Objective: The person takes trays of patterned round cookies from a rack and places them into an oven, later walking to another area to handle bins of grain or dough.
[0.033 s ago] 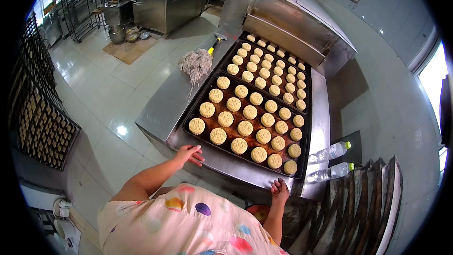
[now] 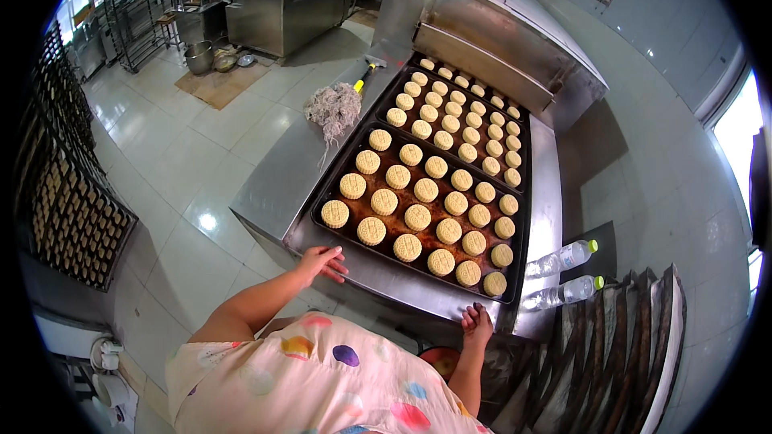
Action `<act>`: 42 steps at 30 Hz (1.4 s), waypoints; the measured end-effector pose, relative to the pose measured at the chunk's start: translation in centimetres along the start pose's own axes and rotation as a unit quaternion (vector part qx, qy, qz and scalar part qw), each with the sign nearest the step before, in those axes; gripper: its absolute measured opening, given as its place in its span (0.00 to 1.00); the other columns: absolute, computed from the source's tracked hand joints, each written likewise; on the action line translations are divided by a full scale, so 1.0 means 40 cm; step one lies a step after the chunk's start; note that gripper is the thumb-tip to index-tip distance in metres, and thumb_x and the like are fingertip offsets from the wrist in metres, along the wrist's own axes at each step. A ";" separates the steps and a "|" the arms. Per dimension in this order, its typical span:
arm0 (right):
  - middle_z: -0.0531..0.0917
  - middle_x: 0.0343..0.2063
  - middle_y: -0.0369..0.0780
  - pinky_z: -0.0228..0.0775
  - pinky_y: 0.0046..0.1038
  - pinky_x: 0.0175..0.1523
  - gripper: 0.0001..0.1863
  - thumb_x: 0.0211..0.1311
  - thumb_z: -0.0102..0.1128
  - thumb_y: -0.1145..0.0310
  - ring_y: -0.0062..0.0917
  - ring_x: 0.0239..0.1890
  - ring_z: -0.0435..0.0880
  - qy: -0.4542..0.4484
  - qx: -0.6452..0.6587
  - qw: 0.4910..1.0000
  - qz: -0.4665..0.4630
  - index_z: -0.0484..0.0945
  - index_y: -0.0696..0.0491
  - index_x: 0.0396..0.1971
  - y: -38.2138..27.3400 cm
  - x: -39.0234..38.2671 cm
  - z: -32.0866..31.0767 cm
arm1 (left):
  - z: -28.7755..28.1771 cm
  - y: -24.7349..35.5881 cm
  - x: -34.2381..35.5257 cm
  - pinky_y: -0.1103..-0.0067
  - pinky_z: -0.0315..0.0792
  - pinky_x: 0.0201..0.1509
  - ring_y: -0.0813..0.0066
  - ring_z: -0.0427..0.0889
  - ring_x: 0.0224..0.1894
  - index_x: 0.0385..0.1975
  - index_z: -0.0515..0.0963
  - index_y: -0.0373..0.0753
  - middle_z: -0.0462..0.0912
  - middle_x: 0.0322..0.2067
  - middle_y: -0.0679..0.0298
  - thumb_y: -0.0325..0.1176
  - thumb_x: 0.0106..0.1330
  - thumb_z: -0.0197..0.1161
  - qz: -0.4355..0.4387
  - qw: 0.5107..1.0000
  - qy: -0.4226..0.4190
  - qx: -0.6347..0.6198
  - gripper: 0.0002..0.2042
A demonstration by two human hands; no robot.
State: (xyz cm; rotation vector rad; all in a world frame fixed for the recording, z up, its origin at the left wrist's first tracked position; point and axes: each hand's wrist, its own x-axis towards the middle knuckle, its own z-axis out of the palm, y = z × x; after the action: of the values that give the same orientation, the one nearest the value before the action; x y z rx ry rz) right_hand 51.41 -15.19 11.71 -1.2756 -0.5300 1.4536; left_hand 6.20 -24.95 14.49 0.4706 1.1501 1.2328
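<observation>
Baking tray (image 2: pixel 342 167) — the nearer of two dark trays — lies on a steel table (image 2: pixel 281 173), filled with rows of round, pale, pattern-stamped pastries (image 2: pixel 417 217); its near edge runs just beyond both of the person's hands. Left hand (image 2: pixel 322 263) rests on the table's near edge, fingers spread and flat, close to the tray's near left corner but pinching nothing; right hand (image 2: pixel 476 322) sits at the table's front rim by the tray's near right corner, fingers loosely together and curled over the edge, holding nothing. Second tray (image 2: pixel 396 96) of the same pastries lies just behind the first, touching it end to end, up against a steel oven housing (image 2: pixel 515 40); a grey mop head (image 2: pixel 335 108) with a yellow-and-black handle lies on the table left of the trays. Two plastic water bottles (image 2: pixel 563 273) with green caps lie on their sides to the right of the table; a rack (image 2: pixel 68 209) loaded with more pastries stands at far left — well apart from the table.
</observation>
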 end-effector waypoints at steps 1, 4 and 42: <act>0.84 0.29 0.40 0.76 0.23 0.23 0.15 0.65 0.53 0.59 0.27 0.25 0.84 0.001 0.001 1.000 -0.001 0.76 0.54 0.43 0.002 -0.003 0.001 | 0.001 0.002 -0.002 0.71 0.81 0.32 0.59 0.84 0.28 0.38 0.71 0.29 0.81 0.29 0.48 0.42 0.66 0.56 -0.003 1.000 0.003 0.004 0.18; 0.84 0.29 0.41 0.76 0.23 0.23 0.15 0.65 0.53 0.59 0.26 0.25 0.84 0.002 0.003 1.000 -0.004 0.76 0.54 0.43 0.003 -0.014 -0.002 | 0.003 -0.001 -0.005 0.72 0.81 0.31 0.59 0.84 0.27 0.38 0.71 0.28 0.81 0.29 0.48 0.43 0.66 0.56 -0.001 1.000 0.010 0.012 0.19; 0.83 0.29 0.44 0.75 0.23 0.21 0.16 0.64 0.54 0.59 0.29 0.23 0.84 -0.013 0.015 1.000 -0.017 0.74 0.56 0.43 0.021 -0.050 -0.025 | 0.000 -0.036 -0.035 0.72 0.80 0.29 0.60 0.83 0.26 0.39 0.71 0.28 0.81 0.28 0.48 0.43 0.67 0.55 0.009 0.999 0.025 0.032 0.18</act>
State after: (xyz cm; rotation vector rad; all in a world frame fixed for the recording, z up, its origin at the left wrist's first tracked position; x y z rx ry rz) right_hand 51.66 -17.54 11.50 -1.2195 -0.5423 1.4479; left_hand 7.02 -26.69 13.90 0.5016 1.2323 1.2316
